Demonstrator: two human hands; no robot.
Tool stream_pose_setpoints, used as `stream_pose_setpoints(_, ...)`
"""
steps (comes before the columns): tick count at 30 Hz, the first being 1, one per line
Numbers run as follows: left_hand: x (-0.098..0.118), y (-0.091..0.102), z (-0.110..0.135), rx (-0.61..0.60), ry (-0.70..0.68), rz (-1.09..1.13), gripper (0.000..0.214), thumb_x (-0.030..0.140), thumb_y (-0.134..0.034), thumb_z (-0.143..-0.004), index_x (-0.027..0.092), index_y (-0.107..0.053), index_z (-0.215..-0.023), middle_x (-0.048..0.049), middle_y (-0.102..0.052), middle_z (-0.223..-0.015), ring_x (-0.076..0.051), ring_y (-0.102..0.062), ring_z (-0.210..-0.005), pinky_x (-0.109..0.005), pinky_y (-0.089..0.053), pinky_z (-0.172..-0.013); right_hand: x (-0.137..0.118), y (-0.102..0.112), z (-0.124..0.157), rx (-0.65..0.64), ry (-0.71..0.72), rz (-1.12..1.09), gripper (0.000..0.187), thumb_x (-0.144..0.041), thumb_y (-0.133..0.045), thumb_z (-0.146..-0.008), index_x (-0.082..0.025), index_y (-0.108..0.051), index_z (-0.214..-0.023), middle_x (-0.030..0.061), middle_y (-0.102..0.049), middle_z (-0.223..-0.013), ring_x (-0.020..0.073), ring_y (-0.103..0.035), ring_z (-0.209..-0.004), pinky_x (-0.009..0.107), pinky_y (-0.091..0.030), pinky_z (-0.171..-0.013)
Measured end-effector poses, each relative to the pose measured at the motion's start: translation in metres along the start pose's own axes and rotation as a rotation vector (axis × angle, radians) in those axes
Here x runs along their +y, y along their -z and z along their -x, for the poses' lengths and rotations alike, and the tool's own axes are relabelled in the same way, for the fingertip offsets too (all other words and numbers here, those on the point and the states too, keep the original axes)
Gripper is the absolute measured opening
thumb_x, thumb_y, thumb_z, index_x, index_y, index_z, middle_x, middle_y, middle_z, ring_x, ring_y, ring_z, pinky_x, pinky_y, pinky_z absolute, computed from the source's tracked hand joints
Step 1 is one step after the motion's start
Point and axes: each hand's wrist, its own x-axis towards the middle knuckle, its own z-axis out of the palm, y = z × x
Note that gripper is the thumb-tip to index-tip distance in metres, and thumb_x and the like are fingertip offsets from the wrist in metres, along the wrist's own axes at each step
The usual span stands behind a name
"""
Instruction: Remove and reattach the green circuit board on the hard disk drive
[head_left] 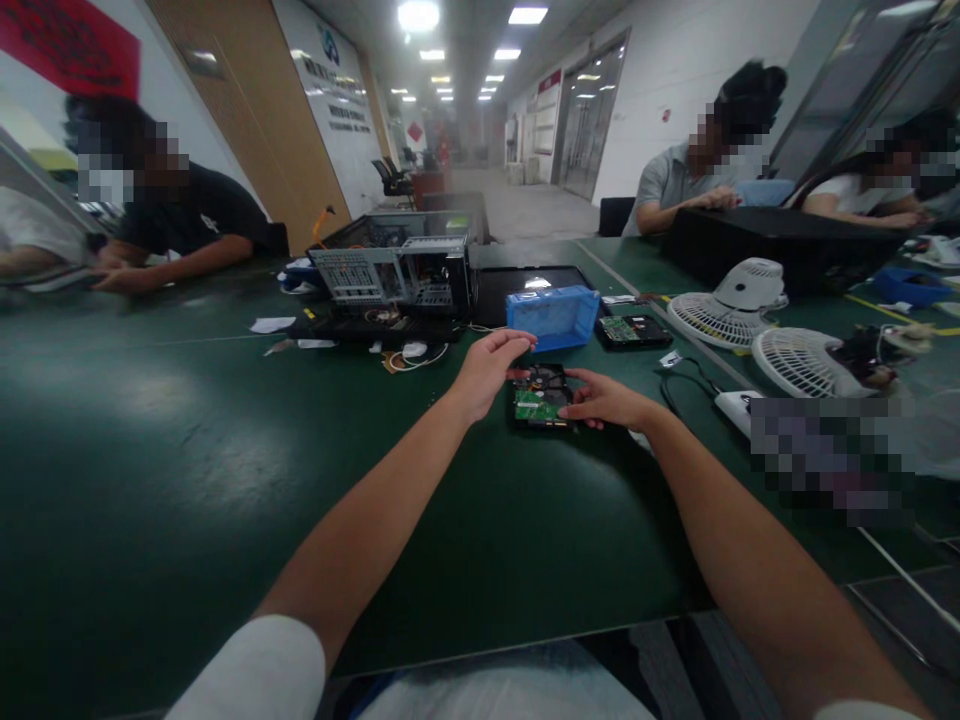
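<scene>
Green bench [187,450] first, wide and dull, carrying everything in view. Far side, left of centre: open computer chassis [397,265], bare metal drive cage showing, loose cables lying in front of it. Over on the right, long black case [780,250] under other people's arms. Nearer on that side, white fan [731,305] lying on the bench, second fan [795,365] just beside it. Middle of the bench now: blue bin [553,317], translucent, standing just beyond the hands, with a spare drive [632,330] right of it, circuit board up. And down to the small stuff: hard drive [541,397], flat on the bench in front of the blue bin, green board facing up, sitting between both hands. Left hand [487,370] poised over its far left corner, fingers spread apart, thumb low by the edge, gripping nothing. Right hand [607,400] laid against its right edge, fingers stretched out and touching; clamped or merely resting, cannot tell.
</scene>
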Motion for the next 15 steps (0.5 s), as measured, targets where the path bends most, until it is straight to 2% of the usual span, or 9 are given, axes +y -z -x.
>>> stream_pose_setpoints(6, -0.0023, 0.0028, -0.0015, -0.01, -0.025, -0.018, 0.023, 0.035, -0.069, -0.087, 0.016, -0.073, -0.1, -0.0091, -0.067, -0.105, -0.022, -0.062, -0.104, -0.028, -0.057, -0.071, -0.0002, -0.0001, -0.0002, 0.005, -0.005, -0.003, 0.112, -0.041, -0.09, -0.073, -0.019, -0.022, -0.16, -0.0024, -0.065, -0.077, 0.0125, -0.057, -0.056, 0.023, -0.043, -0.044)
stream_pose_setpoints(15, -0.0092, 0.0059, -0.0046, -0.029, -0.125, -0.182, 0.031, 0.042, -0.067, -0.091, 0.017, -0.069, -0.11, -0.0098, -0.069, -0.114, -0.022, -0.064, -0.106, -0.028, -0.057, -0.074, 0.0007, -0.0016, 0.0006, 0.034, 0.002, 0.036, 0.115, -0.042, -0.087, -0.075, -0.023, -0.015, -0.163, -0.0002, -0.066, -0.085, 0.0122, -0.056, -0.055, 0.024, -0.044, -0.045)
